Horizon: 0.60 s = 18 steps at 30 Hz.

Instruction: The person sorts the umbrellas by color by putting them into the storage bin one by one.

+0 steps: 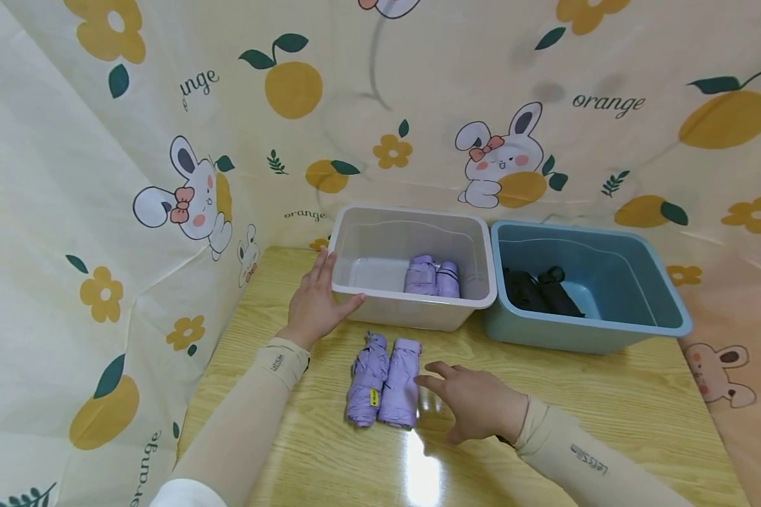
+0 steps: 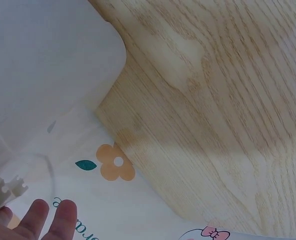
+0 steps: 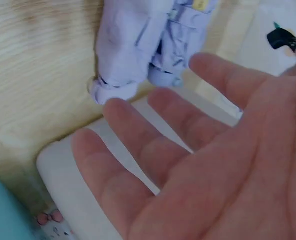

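Observation:
Two purple folded umbrellas lie side by side on the table, the left umbrella (image 1: pixel 368 380) with a yellow tag and the right umbrella (image 1: pixel 401 384) smoother. My right hand (image 1: pixel 478 401) hovers just right of them, fingers spread and holding nothing; in the right wrist view its palm shows beside the purple umbrella (image 3: pixel 130 45). My left hand (image 1: pixel 317 299) rests at the front left corner of the whitish bin (image 1: pixel 412 304), thumb along the front rim and fingers straight at the side. Inside that bin are two more purple umbrellas (image 1: pixel 421 276).
To the right, touching or nearly touching the whitish bin, stands a blue bin (image 1: pixel 590 331) with black folded umbrellas (image 1: pixel 542 290) in it. A printed cloth (image 1: pixel 380 105) hangs behind and at the left of the wood-grain table (image 1: pixel 304 451).

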Available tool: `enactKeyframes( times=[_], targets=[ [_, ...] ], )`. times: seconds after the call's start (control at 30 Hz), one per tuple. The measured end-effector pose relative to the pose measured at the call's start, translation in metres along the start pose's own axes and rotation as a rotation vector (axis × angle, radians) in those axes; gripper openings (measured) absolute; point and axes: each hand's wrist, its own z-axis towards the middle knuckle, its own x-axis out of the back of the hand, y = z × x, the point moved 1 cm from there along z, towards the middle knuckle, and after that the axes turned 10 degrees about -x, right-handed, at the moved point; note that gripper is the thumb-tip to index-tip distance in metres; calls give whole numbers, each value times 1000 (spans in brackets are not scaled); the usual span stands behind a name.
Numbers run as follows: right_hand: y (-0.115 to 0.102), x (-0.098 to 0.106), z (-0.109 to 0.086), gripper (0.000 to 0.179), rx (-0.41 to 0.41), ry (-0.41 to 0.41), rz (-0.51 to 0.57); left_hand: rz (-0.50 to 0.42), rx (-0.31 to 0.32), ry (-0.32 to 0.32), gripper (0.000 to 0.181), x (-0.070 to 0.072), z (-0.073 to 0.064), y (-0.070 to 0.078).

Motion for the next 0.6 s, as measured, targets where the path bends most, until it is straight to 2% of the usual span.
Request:
enactKeyframes(
  times=[0.4, 0.6],
  targets=[
    [-4, -37, 44, 120, -38, 48, 102, -4, 1, -25, 109, 0, 0, -1],
    [-12, -52, 58, 117, -51, 90, 94, -8, 5, -18, 109, 2, -1, -1]
  ],
)
